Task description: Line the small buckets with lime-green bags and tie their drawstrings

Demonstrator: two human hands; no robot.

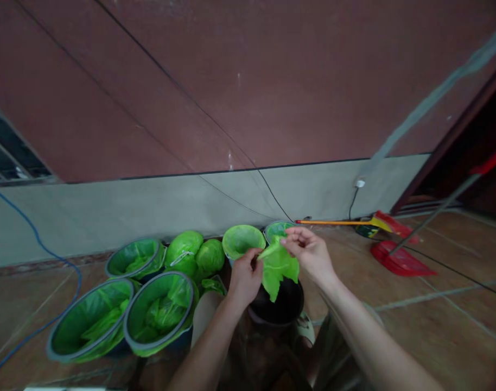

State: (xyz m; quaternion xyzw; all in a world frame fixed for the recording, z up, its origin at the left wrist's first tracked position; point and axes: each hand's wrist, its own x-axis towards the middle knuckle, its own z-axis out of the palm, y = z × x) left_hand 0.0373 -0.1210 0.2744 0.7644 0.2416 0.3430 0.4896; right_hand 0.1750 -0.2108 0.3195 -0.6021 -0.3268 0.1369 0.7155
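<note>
A bright green plastic bag (pixel 279 266) hangs, crumpled, between my two hands. My left hand (pixel 247 276) pinches its left corner, and my right hand (pixel 307 251) pinches the top right edge. Below the bag stands a dark bin (pixel 286 304) between my legs, its inside showing no liner. Just beyond my left hand is a bin lined in light green (pixel 243 241). A smaller grey-rimmed bin (pixel 277 229) is partly hidden behind the bag and my right hand.
Several green-lined bins (pixel 160 312) stand on the left, near tied green bags (pixel 185 252). A blue cable (pixel 36 233) crosses the floor at far left. Rightward lie a broom (pixel 337 222) and a red dustpan (pixel 398 259), with a black cord (pixel 455 269) behind.
</note>
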